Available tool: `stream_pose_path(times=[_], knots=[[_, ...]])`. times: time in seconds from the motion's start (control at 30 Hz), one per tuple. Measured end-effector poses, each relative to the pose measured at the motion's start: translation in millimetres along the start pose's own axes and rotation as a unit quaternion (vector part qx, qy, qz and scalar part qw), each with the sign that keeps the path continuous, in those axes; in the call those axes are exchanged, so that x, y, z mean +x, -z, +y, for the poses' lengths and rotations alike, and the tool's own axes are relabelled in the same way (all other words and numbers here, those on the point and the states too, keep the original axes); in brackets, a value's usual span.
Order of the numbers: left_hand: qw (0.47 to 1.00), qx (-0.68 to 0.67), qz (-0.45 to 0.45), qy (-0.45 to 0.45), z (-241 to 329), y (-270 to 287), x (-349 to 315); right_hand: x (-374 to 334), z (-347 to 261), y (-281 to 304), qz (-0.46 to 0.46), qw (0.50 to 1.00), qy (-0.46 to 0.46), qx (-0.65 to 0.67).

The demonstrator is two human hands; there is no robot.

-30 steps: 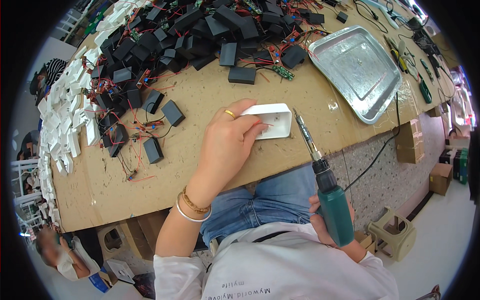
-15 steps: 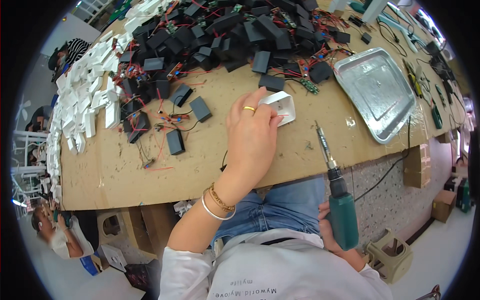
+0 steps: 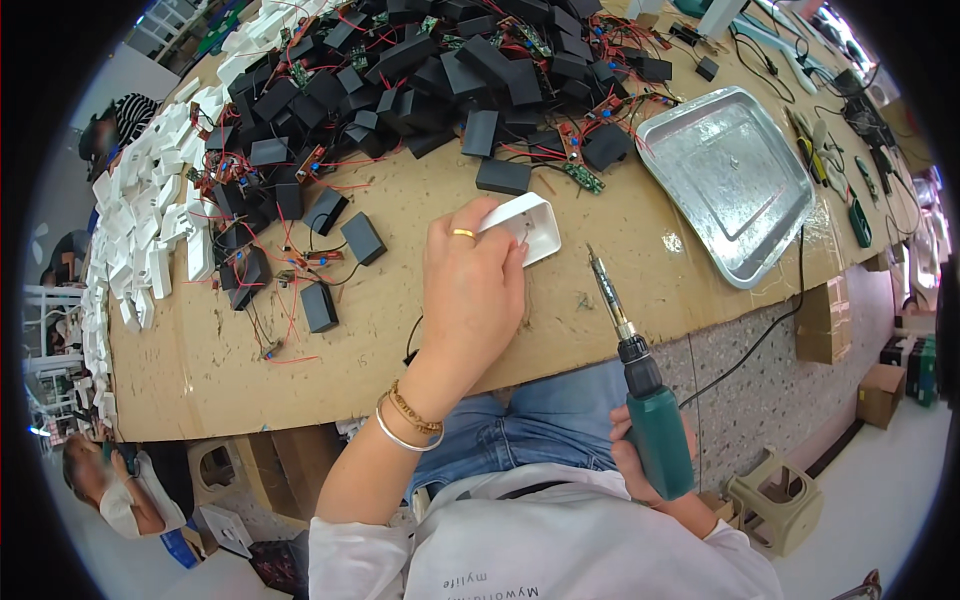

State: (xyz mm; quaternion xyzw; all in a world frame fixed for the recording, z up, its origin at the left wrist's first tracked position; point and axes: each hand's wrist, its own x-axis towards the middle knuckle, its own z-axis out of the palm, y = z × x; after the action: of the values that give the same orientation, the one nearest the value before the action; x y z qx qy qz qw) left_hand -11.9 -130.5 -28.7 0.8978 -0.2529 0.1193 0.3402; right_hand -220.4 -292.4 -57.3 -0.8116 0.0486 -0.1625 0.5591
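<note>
My left hand [image 3: 475,285], with a ring and bracelets, is closed on the near left side of a small white plastic case [image 3: 541,232]. The case's hollow side faces up and right, just above the cardboard-covered table; the fingertips reach inside it. My right hand [image 3: 638,458] is wrapped round a green electric screwdriver [image 3: 660,430], which partly hides the fingers. Its long bit points up and away, to the right of the case and apart from it. A black box [image 3: 503,177] lies just beyond the case, beside a small green circuit board [image 3: 584,179].
Black boxes with red wires [image 3: 430,75] are heaped at the back. White cases [image 3: 150,240] are piled at the left. A metal tray [image 3: 655,150] lies at the right, near yellow-handled pliers [image 3: 808,158]. A black cord [image 3: 745,365] hangs past the table's front edge.
The whole view has shifted, so table, hands and tools appear further left. The white case has tilted slightly in my left hand, and the red wire by my thumb no longer shows.
</note>
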Motion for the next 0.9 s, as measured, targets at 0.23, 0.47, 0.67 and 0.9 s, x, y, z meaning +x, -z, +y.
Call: stream_pose_path(times=[0.23, 0.47, 0.67, 0.9], knots=[[0.989, 0.141, -0.036, -0.014, 25.8, -5.1, -9.9, 3.7, 2.3, 2.0, 0.003, 1.000, -0.026, 0.004], [0.996, -0.007, 0.093, -0.002, 24.3, -29.4, -16.6, 7.6, 1.8, 4.0, -0.016, 1.000, -0.020, 0.005], [0.991, 0.021, 0.132, 0.015, 23.0, -36.0, -23.0, 3.9, 9.6, 1.5, -0.021, 1.000, 0.018, 0.012], [0.999, -0.037, -0.018, -0.032, 2.1, -4.6, -0.3, -0.4, 13.6, 5.1, -0.002, 1.000, 0.019, 0.021]])
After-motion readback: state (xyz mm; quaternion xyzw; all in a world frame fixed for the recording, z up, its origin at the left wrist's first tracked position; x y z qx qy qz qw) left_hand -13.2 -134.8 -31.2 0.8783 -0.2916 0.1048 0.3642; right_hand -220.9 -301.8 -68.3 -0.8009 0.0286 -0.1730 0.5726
